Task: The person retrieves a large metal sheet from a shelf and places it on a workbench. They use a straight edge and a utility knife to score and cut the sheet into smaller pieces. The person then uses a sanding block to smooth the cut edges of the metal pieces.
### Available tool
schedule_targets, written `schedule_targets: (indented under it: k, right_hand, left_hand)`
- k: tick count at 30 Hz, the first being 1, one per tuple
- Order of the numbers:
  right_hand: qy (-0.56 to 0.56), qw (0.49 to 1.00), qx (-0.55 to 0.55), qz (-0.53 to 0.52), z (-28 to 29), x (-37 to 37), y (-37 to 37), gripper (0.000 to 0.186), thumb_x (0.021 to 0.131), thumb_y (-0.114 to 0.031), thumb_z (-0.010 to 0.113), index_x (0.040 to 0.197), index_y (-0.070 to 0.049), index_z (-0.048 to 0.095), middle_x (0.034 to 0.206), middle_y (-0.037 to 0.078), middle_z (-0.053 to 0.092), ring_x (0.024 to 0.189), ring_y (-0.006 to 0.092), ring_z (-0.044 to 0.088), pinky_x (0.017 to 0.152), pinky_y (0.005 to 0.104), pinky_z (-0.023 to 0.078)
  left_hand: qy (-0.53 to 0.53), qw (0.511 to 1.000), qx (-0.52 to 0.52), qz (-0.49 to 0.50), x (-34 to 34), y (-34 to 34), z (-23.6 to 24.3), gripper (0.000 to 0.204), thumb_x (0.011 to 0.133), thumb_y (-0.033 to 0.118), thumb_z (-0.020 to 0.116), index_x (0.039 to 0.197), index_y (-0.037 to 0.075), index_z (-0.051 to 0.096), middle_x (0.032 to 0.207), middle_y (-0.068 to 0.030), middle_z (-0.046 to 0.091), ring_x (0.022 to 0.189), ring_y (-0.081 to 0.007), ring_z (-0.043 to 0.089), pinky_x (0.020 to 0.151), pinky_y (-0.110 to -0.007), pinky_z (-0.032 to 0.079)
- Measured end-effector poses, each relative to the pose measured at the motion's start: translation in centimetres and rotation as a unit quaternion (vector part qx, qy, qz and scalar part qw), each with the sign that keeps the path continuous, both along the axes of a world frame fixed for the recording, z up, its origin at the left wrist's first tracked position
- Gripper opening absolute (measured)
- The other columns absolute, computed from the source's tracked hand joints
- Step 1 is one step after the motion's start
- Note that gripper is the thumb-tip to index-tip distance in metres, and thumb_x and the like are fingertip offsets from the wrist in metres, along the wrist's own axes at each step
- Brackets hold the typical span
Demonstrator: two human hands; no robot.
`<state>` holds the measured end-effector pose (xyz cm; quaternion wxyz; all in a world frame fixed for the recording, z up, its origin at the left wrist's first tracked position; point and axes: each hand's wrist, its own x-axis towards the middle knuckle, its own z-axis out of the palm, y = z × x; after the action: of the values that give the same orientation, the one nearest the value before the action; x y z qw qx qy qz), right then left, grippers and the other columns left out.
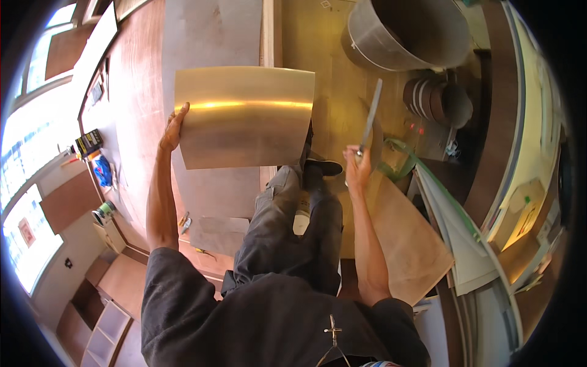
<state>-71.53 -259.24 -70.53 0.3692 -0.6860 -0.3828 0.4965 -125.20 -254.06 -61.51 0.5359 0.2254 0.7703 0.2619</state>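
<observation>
My left hand [173,128] grips the left edge of a shiny, brass-toned metal sheet [247,131]. The thumb lies on its face, and the other fingers are mostly hidden at the edge. A bright band of light crosses the sheet, which is held up above the workbench edge and in front of my legs. Out to the right, my right hand [359,164] is closed around the lower end of a long, narrow, flat grey tool [373,113]. Its blade-like length points up and away from me, apart from the sheet. What kind of tool it is, I cannot tell.
A wooden workbench [137,79] with a grey sheet [211,30] on it runs along the left. Far right stand a large grey bucket [373,46] and a stack of brown pots [422,99]. Panels [406,238] lean beside my right arm. Pliers [184,221] lie near my left elbow.
</observation>
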Motion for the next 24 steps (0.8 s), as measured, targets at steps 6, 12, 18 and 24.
schedule_targets:
  k: [6, 12, 18, 24]
  right_hand:
    - [0.089, 0.994, -0.049, 0.042, -9.7, -12.0, 11.1, 0.024, 0.092, -0.018, 0.072, 0.107, -0.001, 0.065, 0.103, 0.008, 0.070, 0.097, 0.0170, 0.064, 0.088, 0.0318, 0.050]
    - [0.166, 0.980, -0.103, 0.048, -15.0, -21.4, 18.8, 0.022, 0.088, -0.015, 0.076, 0.102, -0.005, 0.064, 0.089, 0.000, 0.061, 0.075, 0.0091, 0.054, 0.068, 0.0293, 0.047]
    - [0.093, 0.989, -0.095, 0.060, -19.4, -27.7, 22.0, 0.022, 0.083, -0.010, 0.078, 0.091, -0.008, 0.058, 0.079, -0.002, 0.054, 0.069, 0.0073, 0.047, 0.062, 0.0273, 0.043]
    - [0.069, 0.990, -0.117, 0.038, -19.5, -28.0, 22.4, 0.024, 0.081, -0.012, 0.080, 0.093, -0.006, 0.060, 0.080, -0.002, 0.057, 0.071, 0.0076, 0.053, 0.064, 0.0270, 0.046]
  left_hand:
    - [0.038, 0.996, -0.048, 0.060, -7.1, 0.3, -8.3, 0.080, 0.089, 0.059, 0.068, 0.132, -0.007, 0.055, 0.127, -0.0176, 0.060, 0.113, -0.0231, 0.059, 0.095, -0.036, 0.051]
    - [-0.021, 0.990, -0.048, 0.134, -13.7, 0.7, -16.7, 0.096, 0.082, 0.062, 0.074, 0.138, -0.011, 0.044, 0.129, -0.0227, 0.058, 0.122, -0.0285, 0.057, 0.099, -0.038, 0.051]
    - [0.030, 0.990, -0.078, 0.112, -16.1, 2.5, -21.1, 0.068, 0.084, 0.054, 0.075, 0.119, -0.003, 0.060, 0.108, -0.0127, 0.064, 0.100, -0.0203, 0.061, 0.091, -0.031, 0.049]
    - [0.052, 0.997, -0.044, 0.046, -17.0, 4.2, -24.4, 0.042, 0.090, 0.047, 0.072, 0.091, 0.005, 0.068, 0.082, 0.0001, 0.063, 0.081, -0.0094, 0.055, 0.076, -0.026, 0.043]
